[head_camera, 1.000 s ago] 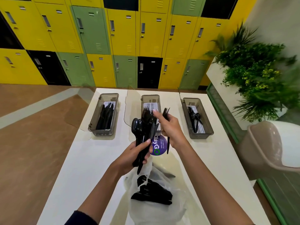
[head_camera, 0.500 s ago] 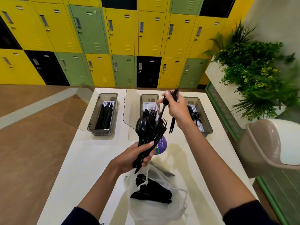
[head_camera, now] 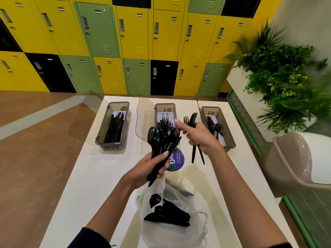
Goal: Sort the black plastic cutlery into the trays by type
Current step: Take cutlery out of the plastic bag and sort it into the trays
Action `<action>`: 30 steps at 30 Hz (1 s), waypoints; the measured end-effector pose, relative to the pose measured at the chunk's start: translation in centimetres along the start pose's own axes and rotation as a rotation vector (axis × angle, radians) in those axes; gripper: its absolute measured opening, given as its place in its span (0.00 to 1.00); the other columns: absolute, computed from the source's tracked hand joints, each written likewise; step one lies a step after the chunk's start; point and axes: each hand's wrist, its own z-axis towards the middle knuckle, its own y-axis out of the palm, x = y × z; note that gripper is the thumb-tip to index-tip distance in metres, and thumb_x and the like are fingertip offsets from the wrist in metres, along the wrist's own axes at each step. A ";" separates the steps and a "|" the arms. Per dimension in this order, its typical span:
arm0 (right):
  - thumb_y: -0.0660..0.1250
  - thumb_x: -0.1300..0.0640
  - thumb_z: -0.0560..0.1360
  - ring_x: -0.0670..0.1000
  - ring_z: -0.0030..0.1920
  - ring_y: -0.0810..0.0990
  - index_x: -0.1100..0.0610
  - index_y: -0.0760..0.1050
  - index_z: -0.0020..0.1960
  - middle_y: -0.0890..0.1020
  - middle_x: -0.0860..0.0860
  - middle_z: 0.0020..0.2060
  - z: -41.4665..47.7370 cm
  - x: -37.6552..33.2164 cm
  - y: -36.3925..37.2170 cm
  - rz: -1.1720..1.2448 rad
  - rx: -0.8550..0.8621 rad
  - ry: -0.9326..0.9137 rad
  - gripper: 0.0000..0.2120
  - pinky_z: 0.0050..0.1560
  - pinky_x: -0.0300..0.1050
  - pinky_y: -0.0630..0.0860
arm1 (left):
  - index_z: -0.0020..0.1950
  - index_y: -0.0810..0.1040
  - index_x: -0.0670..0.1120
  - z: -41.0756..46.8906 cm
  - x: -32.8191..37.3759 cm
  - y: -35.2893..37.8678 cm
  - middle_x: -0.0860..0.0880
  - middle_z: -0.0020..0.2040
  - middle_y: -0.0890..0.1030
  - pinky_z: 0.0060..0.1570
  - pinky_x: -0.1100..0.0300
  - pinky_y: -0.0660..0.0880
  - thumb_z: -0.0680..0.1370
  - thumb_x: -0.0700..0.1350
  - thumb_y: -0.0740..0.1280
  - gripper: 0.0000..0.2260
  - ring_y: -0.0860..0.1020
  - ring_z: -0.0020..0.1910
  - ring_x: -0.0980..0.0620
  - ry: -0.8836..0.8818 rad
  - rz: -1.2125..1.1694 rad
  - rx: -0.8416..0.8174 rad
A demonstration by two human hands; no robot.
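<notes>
Now our left hand [head_camera: 147,168] clutches a cutlery bundle [head_camera: 162,140] before the middle tray [head_camera: 165,105], our right hand [head_camera: 199,138] gripping two forks [head_camera: 193,120] beside it

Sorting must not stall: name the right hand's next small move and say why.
Probably pinch another fork from the mixed black plastic cutlery bundle in the left hand: the right hand, gripping two black plastic forks, stretches its forefinger towards the tines there.

The cutlery bundle [head_camera: 162,138] in my left hand [head_camera: 148,169] and the forks [head_camera: 192,119] in my right hand [head_camera: 198,136] are glossy black plastic; the left tray [head_camera: 102,135] is smoky clear plastic, the bag [head_camera: 179,237] thin crinkly film.
</notes>
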 end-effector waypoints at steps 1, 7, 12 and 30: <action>0.73 0.42 0.69 0.44 0.25 0.60 0.55 0.76 0.42 0.71 0.50 0.34 -0.1 0.6 0.2 0.063 -0.040 0.015 0.17 0.23 0.35 0.57 | 0.43 0.71 0.42 0.1 0.0 0.0 0.50 0.33 0.74 0.28 0.64 0.65 0.81 0.46 0.60 0.10 0.67 0.28 0.55 -0.001 0.011 0.004; 0.71 0.51 0.73 0.44 0.25 0.57 0.53 0.74 0.38 0.63 0.47 0.28 0.0 1.4 0.2 0.211 -0.093 -0.065 0.09 0.21 0.33 0.55 | 0.45 0.71 0.42 0.4 -0.3 0.0 0.49 0.35 0.74 0.29 0.64 0.65 0.81 0.47 0.60 0.10 0.66 0.29 0.55 -0.009 0.006 0.002; 0.71 0.49 0.73 0.43 0.23 0.59 0.54 0.70 0.39 0.68 0.48 0.30 1.5 -0.2 -1.0 0.401 0.133 -0.116 0.13 0.20 0.33 0.55 | 0.49 0.73 0.42 0.7 -0.2 0.2 0.48 0.36 0.74 0.28 0.64 0.65 0.81 0.47 0.60 0.09 0.66 0.29 0.55 -0.018 -0.047 0.007; 0.66 0.45 0.76 0.45 0.24 0.65 0.57 0.70 0.41 0.70 0.49 0.29 9.6 2.1 0.3 0.166 0.121 0.122 0.16 0.20 0.34 0.62 | 0.51 0.72 0.40 2.3 -0.4 -1.9 0.49 0.33 0.72 0.26 0.65 0.66 0.82 0.46 0.58 0.09 0.67 0.27 0.56 0.008 -0.115 0.174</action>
